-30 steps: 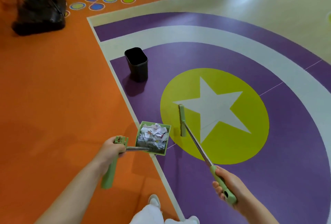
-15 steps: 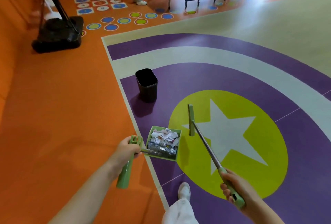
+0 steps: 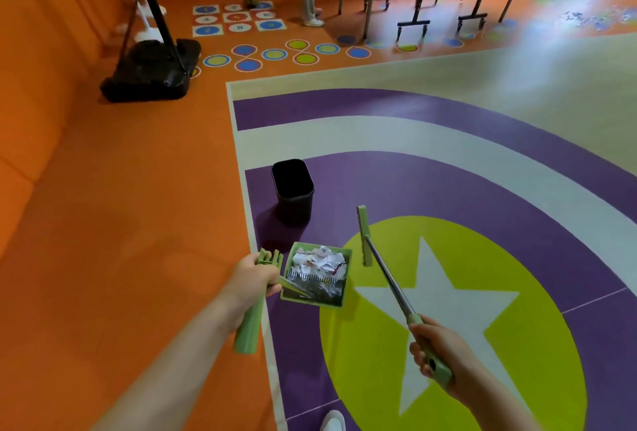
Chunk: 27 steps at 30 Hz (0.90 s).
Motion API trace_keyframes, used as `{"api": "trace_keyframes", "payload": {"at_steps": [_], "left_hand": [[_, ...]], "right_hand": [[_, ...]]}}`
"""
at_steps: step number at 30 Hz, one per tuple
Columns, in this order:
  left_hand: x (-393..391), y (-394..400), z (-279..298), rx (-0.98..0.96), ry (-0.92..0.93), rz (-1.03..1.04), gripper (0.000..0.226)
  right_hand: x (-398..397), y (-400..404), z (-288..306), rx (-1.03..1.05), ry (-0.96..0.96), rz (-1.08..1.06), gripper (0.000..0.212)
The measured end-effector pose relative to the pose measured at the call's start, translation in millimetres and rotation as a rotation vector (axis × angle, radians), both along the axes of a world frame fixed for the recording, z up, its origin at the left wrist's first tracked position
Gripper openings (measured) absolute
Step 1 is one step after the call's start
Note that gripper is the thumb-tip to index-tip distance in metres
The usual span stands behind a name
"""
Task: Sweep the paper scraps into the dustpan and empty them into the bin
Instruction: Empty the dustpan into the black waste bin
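The left hand (image 3: 253,277) grips the handle of the green dustpan (image 3: 315,279), full of paper scraps (image 3: 319,261), just right of it; the right hand (image 3: 436,353) grips the broom (image 3: 382,268); the black bin (image 3: 293,189) stands ahead.

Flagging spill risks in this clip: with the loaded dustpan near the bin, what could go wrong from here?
The paper scraps are heaped loose in the dustpan; tilting it early could drop them short of the bin. The bin's mouth looks narrow, so some may miss. The broom in the right hand might knock the bin.

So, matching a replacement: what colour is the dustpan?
Light green dustpan, clearest in the head view.
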<state>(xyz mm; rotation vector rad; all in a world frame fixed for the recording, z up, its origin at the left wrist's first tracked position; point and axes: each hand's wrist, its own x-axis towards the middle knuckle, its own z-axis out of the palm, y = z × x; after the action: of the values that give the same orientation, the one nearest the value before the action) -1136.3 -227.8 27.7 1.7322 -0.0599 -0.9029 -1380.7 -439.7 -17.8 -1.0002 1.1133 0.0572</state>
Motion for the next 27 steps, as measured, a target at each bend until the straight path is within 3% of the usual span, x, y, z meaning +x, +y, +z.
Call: {"api": "trace_keyframes", "payload": {"at_steps": [6,16,27], "left_hand": [[33,-44,8,-0.039,-0.006,0.019,0.018],[111,-80,21,-0.175,0.019,0.121,0.014],[210,-78,37,-0.373,0.106,0.246,0.025]], "right_hand": [[36,-43,-1,-0.004,0.001,0.001,0.020],[101,-80,-1,-0.042,-0.001,-0.039,0.031],[188,-101,12,-0.062,-0.024,-0.046,0.027]]}}
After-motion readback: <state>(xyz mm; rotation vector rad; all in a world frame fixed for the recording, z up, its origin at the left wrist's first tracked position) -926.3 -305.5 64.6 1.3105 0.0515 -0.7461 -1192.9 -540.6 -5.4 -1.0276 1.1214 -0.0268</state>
